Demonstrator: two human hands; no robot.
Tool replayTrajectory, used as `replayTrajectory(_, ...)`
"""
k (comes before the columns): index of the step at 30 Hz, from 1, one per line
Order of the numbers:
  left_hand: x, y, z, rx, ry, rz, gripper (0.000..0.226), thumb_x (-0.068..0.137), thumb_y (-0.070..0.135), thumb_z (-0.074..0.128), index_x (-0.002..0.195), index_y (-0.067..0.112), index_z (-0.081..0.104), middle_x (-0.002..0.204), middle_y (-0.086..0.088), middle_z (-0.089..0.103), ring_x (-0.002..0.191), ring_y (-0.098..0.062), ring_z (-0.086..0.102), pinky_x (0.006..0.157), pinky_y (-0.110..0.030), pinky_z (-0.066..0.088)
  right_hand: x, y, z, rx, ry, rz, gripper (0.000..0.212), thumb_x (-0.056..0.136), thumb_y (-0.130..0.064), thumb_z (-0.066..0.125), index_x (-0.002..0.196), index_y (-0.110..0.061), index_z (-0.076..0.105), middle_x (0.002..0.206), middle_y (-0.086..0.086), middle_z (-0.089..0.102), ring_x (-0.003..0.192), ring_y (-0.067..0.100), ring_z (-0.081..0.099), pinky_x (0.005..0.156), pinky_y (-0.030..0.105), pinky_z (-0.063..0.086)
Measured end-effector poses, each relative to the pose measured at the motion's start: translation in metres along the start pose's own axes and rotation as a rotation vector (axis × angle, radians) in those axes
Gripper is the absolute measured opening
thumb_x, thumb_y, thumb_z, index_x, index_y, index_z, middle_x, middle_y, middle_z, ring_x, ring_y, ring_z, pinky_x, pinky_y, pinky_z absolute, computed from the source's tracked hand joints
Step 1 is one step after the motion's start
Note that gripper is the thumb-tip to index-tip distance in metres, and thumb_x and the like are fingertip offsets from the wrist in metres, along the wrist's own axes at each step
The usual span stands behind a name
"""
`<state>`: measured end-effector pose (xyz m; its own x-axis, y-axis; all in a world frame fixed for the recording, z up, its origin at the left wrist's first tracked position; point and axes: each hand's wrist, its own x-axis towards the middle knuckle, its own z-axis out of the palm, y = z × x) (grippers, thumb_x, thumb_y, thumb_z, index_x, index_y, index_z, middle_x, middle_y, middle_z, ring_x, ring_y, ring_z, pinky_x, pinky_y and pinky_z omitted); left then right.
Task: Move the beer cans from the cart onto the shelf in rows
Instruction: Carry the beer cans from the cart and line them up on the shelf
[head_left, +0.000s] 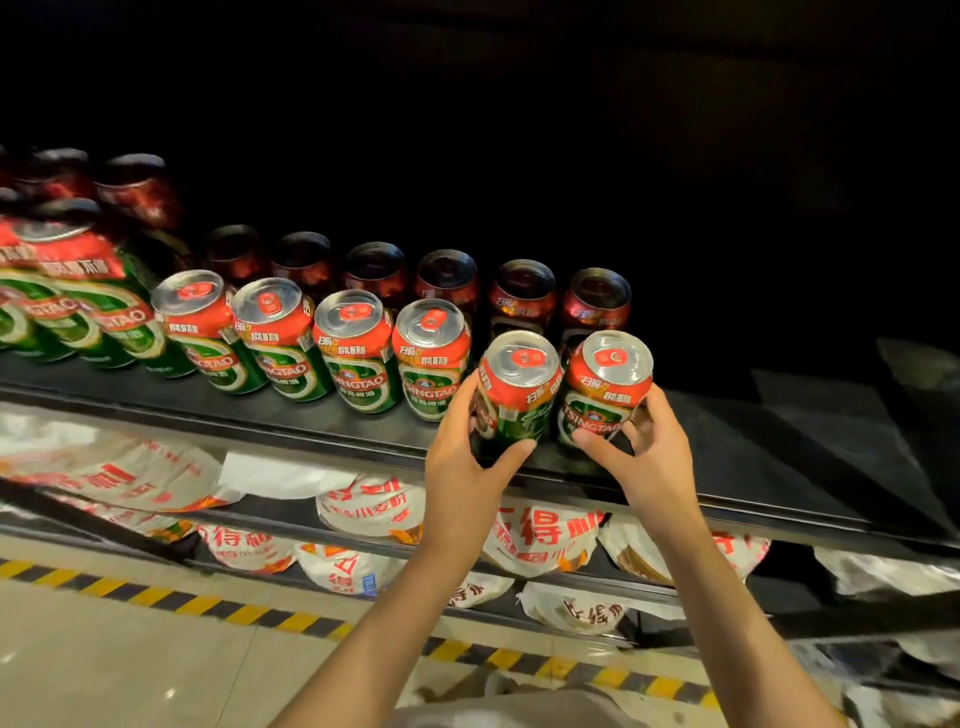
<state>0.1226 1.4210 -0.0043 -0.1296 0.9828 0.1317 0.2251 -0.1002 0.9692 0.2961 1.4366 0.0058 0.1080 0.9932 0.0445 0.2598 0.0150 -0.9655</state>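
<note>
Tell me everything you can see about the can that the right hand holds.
The can in the right hand looks like shiny metal, with a silver top, a red pull tab, a red band with white characters and a green body with white lettering. It appears unopened. It stands nearly upright at the front of the dark shelf, at the right end of the front row, beside the can in the left hand. The right hand grips its lower part.

Pale tiled floor (130, 654) at lower left, crossed by yellow-and-black hazard tape (171, 600). Lower racks (249, 519) hold white printed sacks (540, 540) (red lettering). Upper half of frame dark, unlit.
</note>
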Motion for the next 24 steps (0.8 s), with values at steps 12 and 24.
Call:
replayTrajectory(12,-0.001,-0.008,-0.002,-0.010,0.034,0.029,0.076,0.081,0.020,0.072,0.144,0.031,0.032,0.144,0.012,0.041,0.129,0.004,0.038,0.104,-0.016,0.037,0.000,0.004,0.002,-0.034,-0.028,0.000,0.068,0.076,-0.021,0.076,0.132,-0.037,0.040,0.125,-0.024,0.054,0.116,-0.012,0.049,0.088,0.008,0.041)
replayTrajectory(24,-0.005,-0.007,0.010,0.175,0.129,0.072,0.072,0.079,0.039,0.071,0.141,0.023,0.039,0.125,0.007,0.042,0.121,-0.009,0.043,0.101,-0.026,0.043,0.000,0.001,0.002,-0.023,-0.020,0.005,0.066,0.073,-0.028,0.077,0.131,-0.034,0.045,0.125,-0.020,0.057,0.116,-0.005,0.053,0.094,0.017,0.042)
